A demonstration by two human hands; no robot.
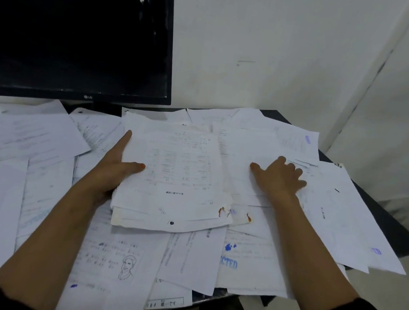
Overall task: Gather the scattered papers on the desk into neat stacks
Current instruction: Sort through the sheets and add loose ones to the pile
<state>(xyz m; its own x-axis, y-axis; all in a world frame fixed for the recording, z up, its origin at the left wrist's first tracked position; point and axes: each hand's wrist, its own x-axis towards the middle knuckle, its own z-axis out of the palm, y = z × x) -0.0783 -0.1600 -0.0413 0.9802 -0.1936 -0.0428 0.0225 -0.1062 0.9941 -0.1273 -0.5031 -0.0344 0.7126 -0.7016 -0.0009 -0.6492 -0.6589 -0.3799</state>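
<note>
left hand point(114, 167) grips one paper stack point(172, 176); right hand point(278, 180) flat, fingers spread.

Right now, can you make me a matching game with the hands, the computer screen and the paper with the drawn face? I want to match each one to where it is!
Things:
1. left hand
2. right hand
3. monitor
4. sheet with a drawn face

Places:
A. at the back left of the desk, screen dark
B. near the front edge, between the two forearms
C. holding the left edge of the stack of papers
D. resting on loose sheets to the right of that stack

Pairs: 1-C, 2-D, 3-A, 4-B
</note>
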